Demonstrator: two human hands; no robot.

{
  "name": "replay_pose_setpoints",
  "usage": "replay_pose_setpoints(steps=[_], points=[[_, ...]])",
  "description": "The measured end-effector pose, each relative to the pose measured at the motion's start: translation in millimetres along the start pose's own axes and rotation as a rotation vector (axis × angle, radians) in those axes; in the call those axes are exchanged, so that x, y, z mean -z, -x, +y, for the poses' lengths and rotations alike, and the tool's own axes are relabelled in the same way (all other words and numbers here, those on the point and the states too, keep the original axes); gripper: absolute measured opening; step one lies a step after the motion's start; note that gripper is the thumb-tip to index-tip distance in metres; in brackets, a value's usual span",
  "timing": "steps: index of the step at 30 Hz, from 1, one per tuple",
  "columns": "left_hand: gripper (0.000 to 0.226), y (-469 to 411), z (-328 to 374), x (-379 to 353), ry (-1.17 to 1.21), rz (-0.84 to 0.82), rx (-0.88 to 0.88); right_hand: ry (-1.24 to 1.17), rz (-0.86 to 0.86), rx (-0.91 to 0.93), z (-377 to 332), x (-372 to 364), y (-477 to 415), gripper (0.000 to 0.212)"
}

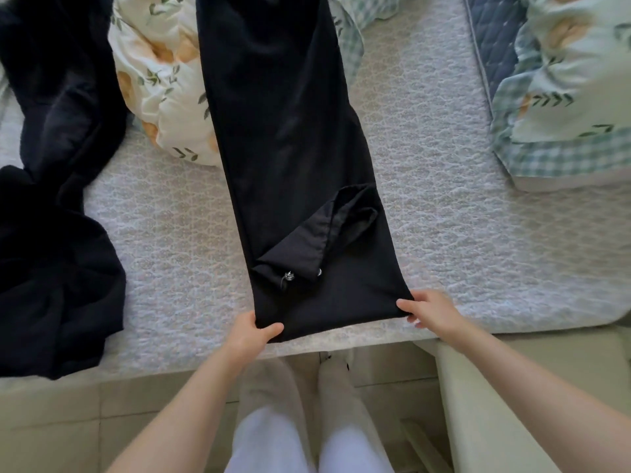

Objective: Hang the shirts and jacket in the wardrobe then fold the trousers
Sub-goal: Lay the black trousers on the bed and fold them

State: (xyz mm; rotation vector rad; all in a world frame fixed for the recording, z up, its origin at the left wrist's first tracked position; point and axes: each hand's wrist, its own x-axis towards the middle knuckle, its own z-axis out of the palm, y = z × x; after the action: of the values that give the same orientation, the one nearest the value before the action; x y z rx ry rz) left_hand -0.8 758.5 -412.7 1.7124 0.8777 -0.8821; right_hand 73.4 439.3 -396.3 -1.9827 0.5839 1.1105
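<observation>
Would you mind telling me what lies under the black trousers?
The grey patterned mattress supports the trousers; farther up they overlap the floral quilt. Anything else beneath is hidden.

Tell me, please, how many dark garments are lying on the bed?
2 distinguishable: the black trousers laid flat in the middle of the bed, and a crumpled dark heap at its left, which may hide more garments.

The long black trousers run off the top edge, so their far end is unseen. The crumpled dark garment is cut by the left edge, and the small silver fastener is too small to identify.
</observation>
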Motion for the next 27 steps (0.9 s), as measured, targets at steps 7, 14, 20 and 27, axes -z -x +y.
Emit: replay_pose_setpoints(steps=[7, 14, 20, 27], points=[[0.030, 36.2, -53.6, -41.8, -0.008, 0.061, 0.116, 0.269, -0.072, -0.133, 66.2, -14.8, 13.1, 0.022], [0.080, 14.1, -23.5, -40.4, -0.608, 0.518, -0.393, 0.637, 0.245, 0.318, 25.7, -17.6, 0.9, 0.047], [0.082, -32.7, 8.2, -28.5, -1.097, 0.154, -0.688, 1.000, 0.322, 0.625, -30.7, -23.7, -32.8, 0.083], [0.003, -52.1, 33.3, 1.5, 0.109, 0.117, -0.270, 0.897, 0.293, 0.656, -77.6, -12.9, -72.6, 0.028]])
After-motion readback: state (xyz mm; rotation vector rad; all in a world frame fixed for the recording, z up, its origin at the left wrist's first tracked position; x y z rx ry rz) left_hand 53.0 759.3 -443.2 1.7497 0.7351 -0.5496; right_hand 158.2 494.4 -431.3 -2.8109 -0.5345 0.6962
